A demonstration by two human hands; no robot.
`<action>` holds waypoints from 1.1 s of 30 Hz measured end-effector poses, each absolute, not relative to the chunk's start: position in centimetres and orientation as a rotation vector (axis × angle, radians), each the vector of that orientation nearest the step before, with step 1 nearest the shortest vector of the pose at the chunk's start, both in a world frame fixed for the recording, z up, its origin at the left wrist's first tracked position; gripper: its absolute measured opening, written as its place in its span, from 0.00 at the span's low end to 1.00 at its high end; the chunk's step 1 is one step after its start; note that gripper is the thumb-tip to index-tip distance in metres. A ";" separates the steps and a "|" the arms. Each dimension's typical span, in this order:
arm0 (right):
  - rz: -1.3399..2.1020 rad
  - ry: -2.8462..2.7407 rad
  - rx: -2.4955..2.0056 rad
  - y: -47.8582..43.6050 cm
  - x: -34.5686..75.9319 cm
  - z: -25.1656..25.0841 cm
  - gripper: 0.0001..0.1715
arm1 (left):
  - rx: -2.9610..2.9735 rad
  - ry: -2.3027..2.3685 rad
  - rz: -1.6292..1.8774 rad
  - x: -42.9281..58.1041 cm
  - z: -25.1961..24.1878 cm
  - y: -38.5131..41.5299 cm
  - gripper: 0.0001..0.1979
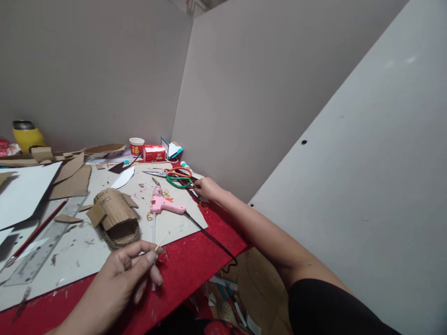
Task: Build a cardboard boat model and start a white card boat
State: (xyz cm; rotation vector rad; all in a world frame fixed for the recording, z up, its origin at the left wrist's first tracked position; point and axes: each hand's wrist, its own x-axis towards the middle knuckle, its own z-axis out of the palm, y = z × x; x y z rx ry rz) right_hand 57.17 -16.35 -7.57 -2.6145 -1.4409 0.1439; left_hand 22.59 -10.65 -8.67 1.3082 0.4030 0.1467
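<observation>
Between the thumb and fingers of my left hand [134,267] is a short, thin wooden stick [162,240], pointing up and to the right. My right hand [208,189] reaches to the table's right side, its fingers bent down beside the scissors [179,177] with orange and green handles. What its fingertips grip, if anything, is too small to make out. A pink glue gun [164,204] lies between my hands, a clear glue stick coming out of its back. Left of it sits a hollow cardboard model [117,214] with small side flaps.
A clear ruler [38,260], a red pencil-like rod [42,228] and cardboard scraps [71,179] lie at left. Along the back stand a yellow bottle [28,137], a paper cup [136,146] and a red tissue pack [154,153]. The glue gun's black cord [211,238] crosses the table edge.
</observation>
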 end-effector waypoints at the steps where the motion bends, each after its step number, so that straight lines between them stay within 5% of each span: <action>1: 0.133 -1.458 -2.636 -16.1 57.0 -7.5 0.15 | 1.305 0.405 0.149 22.6 -8.6 -10.7 0.16; 19: 0.303 -1.419 -2.643 -17.0 58.8 -5.3 0.16 | 1.299 0.391 0.171 22.6 -8.5 -10.8 0.16; 24: 0.395 -1.274 -2.364 -18.2 58.2 -3.5 0.11 | 1.232 0.399 0.176 22.6 -8.6 -11.0 0.16; 33: 0.683 -1.057 -1.671 -20.6 54.3 -3.6 0.19 | 1.374 0.417 0.110 23.9 -6.0 -11.7 0.12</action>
